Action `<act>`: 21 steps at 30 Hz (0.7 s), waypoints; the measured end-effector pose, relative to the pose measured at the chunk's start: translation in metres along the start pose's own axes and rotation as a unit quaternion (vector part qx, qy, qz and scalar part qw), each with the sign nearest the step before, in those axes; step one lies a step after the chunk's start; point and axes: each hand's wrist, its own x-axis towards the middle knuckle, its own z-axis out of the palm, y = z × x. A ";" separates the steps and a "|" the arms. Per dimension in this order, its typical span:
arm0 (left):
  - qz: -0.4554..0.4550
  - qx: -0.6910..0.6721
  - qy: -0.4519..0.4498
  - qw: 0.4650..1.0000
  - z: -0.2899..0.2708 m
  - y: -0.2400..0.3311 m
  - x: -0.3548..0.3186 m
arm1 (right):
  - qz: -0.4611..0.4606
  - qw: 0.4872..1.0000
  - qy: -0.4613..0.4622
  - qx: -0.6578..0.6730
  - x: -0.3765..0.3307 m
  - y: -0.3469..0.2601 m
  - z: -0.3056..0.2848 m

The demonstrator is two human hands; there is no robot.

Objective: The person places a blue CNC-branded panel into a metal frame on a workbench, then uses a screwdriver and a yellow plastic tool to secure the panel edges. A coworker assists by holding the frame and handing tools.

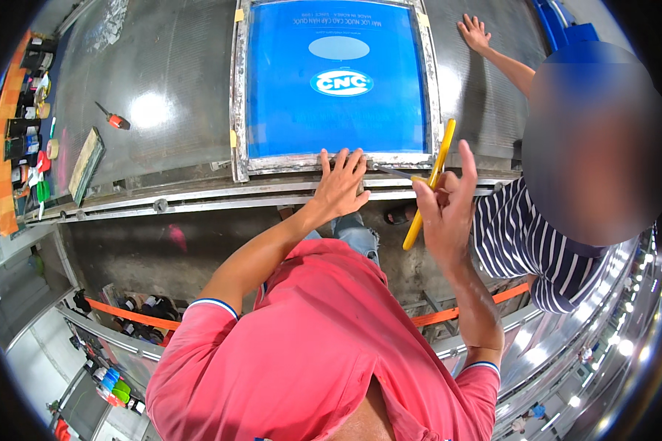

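Observation:
A metal-framed printing screen (240,95) with a blue mesh panel lies flat on a grey metal table (162,81). My left hand (340,184) rests with fingers spread on the near edge of the frame. My right hand (441,206) grips a yellow-handled utility knife (430,184), held upright just off the frame's near right corner, its thin blade pointing left toward the frame edge.
Another person in a striped shirt (522,242) stands at my right, one hand (475,32) flat on the table beyond the frame. A red-handled tool (114,119) and a wooden squeegee (87,163) lie at left. Ink containers (29,110) line the far left.

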 end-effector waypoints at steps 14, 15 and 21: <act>-0.009 0.002 -0.053 0.999 -0.005 0.001 0.006 | -0.411 0.794 -0.123 -0.430 0.047 -0.043 -0.040; 0.000 -0.016 -0.025 1.000 -0.004 0.000 0.005 | -0.405 0.793 -0.120 -0.438 0.046 -0.049 -0.039; -0.011 0.005 -0.048 0.999 -0.005 -0.001 0.006 | -0.211 0.886 -0.103 -0.400 0.032 -0.031 -0.010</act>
